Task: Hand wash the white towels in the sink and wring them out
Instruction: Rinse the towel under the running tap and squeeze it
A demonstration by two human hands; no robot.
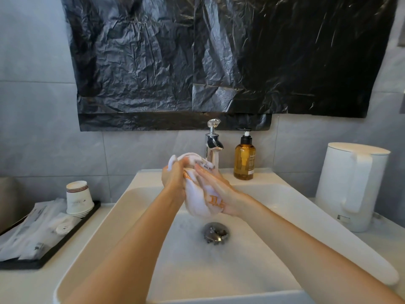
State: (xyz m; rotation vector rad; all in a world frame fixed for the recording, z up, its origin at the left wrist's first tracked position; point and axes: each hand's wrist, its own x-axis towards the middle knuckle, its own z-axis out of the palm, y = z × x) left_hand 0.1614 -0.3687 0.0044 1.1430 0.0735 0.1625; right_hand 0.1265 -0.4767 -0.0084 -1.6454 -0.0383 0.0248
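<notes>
Grey wall tiles back this bathroom counter, with black plastic sheeting [197, 62] taped across the wall above it. Below sits a white rectangular basin [98, 233] holding shallow, cloudy water [219, 270] around a metal drain stopper [215, 233]. A chrome faucet [212, 148] with a faceted knob stands at the back rim, and an amber pump bottle [244, 161] stands just beside it. A white electric kettle [352, 185] is on the counter to the right. To the left, a black tray [22, 265] carries stacked paper cups [77, 197] and wrapped toiletries.

The white towel [198, 200] (only one shows, stitched in orange) is bunched between both hands, above the water and just in front of the faucet. The left hand [174, 177] grips its upper part, with fingers curled round the cloth. The right hand [219, 191] lies flat against the other side, its fingers [203, 172] straight and together, pressing the towel toward the left palm. This looks like the scrubbing stage, with wringing not yet begun.

The risks from here are small but real:
- **Slipping:** the flat right hand has no hold, so wet cloth rubbed hard could slide out and drop into the basin, splashing the counter.
- **Nearby items:** the bundle is close to the spout, so an upward stroke could knock the faucet or nudge the pump bottle.
- **The kettle:** water flung off during wringing could reach it. Wringing low over the basin would keep the drips inside.
</notes>
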